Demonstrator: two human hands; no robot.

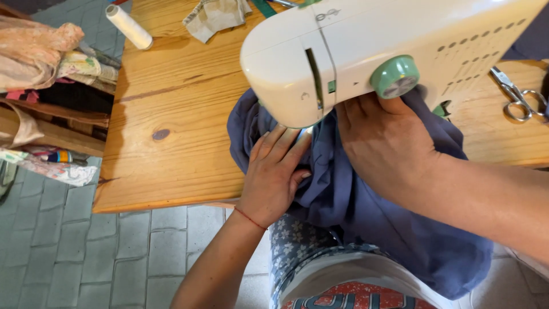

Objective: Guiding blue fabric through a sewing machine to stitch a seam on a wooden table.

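The white sewing machine (389, 46) filled the upper right of the frame and hid its own needle area — where the cloth met the needle could not be made out. Its right end was cut off by the frame edge. Your right fingertips were tucked under the machine body, just below the single green dial (394, 76), so how far that hand was closed could not be told.

One length of blue fabric (354, 200) lay at the centre, bunched under the machine head and spilling off the table's near edge onto your lap toward the lower right. One spool of white thread (129, 26) lay at the upper left on the wooden table (171, 126), one scrap of pale cloth (216, 16) at the top centre, partly cut off, and one pair of metal scissors (517, 94) at the right edge. A heap of folded fabrics (40, 51) sat at the far left, beyond the table, too jumbled to count.

Your left hand (274, 174) lay flat at the centre, fingers spread and extended — pressing down on the blue fabric just beside the machine head, gripping nothing. Your right hand (383, 143) rested palm-down on the same fabric to the right of it, its back toward the camera.
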